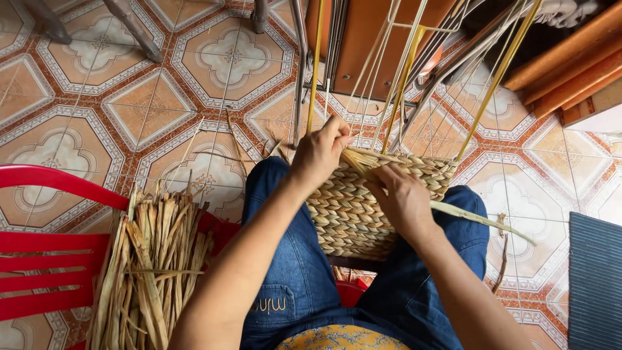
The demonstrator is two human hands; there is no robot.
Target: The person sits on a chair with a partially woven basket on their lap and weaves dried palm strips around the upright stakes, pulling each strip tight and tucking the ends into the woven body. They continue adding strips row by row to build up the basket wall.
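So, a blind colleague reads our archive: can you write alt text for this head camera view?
Seen from above, a seated person's left hand and right hand weave a pale fibre strand into the rim of a half-made braided basket resting on their denim-clad lap. A bundle of dried reeds lies on a red plastic chair at their left, over a patterned tile floor.

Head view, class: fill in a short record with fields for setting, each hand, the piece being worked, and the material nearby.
Setting: patterned tile floor, person seated in jeans
Left hand: pinching a straw strand at the basket rim
Right hand: pressing on the woven basket, a strand trailing beside it
Uprights: thin stakes rising from the rim
Nearby: bundle of dried reeds on a red chair
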